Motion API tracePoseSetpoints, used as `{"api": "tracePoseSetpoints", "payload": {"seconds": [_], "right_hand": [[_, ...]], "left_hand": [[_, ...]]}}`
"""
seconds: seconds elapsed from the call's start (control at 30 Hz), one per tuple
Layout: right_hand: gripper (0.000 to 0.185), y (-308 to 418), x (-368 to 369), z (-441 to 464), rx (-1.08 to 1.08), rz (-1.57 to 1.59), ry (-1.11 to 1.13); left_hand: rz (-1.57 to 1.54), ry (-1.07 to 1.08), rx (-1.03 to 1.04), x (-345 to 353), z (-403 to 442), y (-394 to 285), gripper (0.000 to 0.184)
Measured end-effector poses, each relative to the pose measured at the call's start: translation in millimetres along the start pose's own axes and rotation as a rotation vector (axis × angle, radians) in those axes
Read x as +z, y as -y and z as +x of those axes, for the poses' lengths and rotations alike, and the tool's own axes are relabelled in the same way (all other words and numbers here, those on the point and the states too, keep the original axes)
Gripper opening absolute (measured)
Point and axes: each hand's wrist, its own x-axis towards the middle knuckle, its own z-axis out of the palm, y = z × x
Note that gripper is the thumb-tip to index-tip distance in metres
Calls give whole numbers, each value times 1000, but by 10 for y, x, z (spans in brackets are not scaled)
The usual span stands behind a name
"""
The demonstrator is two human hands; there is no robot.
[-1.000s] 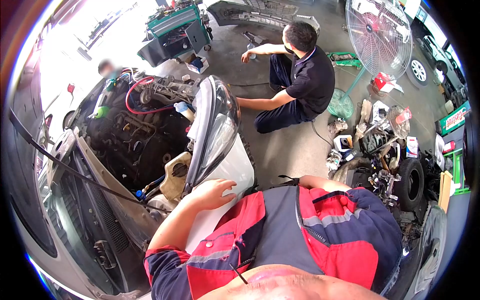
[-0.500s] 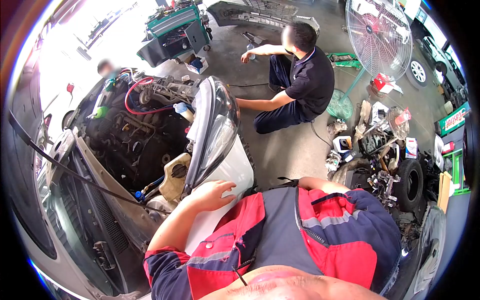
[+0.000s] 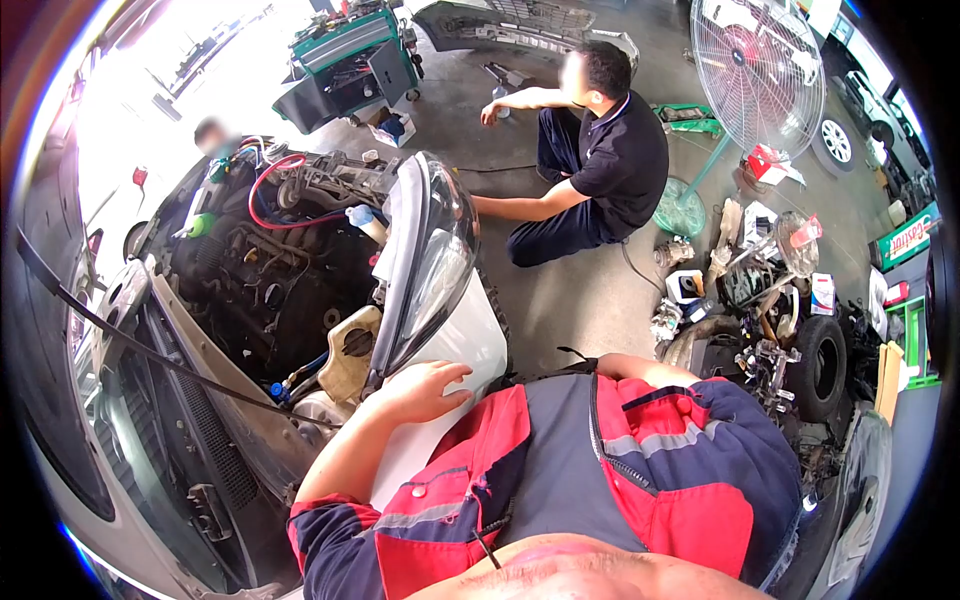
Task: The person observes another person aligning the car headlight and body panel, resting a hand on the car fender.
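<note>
My left hand (image 3: 428,390) rests on the white fender (image 3: 465,345) of a car, just below the headlight (image 3: 440,250). Its fingers are loosely bent and apart, with nothing held. To its left lies the open engine bay (image 3: 285,285), with a beige plastic tank (image 3: 350,353) near the wrist. My right arm reaches down at my other side; the hand (image 3: 607,364) shows only as a small part near my waist, with a dark strap beside it, and its fingers are hidden.
A person (image 3: 620,150) in dark clothes squats beyond the headlight, one arm at the car's front. Another person (image 3: 212,140) is at the engine bay's far side. A large fan (image 3: 758,75), a tyre (image 3: 820,368), loose parts and a green tool cart (image 3: 345,55) stand around.
The squatting person's head has turned slightly. My left hand stays on the fender, and my right arm has barely moved.
</note>
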Motion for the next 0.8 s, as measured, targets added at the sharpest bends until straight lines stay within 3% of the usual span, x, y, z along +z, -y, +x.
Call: {"api": "tracePoseSetpoints", "payload": {"seconds": [0.43, 0.53, 0.6, 0.67, 0.73, 0.8], "right_hand": [[40, -13, -4, -77, -109, -52, -34], [41, 9, -5, -143, -107, 78, -8], [41, 11, -39, -298, -296, 44, -33], [40, -21, -24, -224, -294, -10, -35], [39, -130, 80, 156, -101, -80, -13], [39, -211, 107, 233, -89, -54, -9]], "left_hand": [[1, -15, 14, 10, -1, 7, 40], [2, -18, 14, 7, -2, 1, 40], [2, -18, 12, 3, -3, -7, 40], [-2, -17, 10, 1, -6, -8, 40], [-2, -15, 8, 2, -6, -8, 40], [-2, -13, 4, 1, -6, -11, 40]]}}
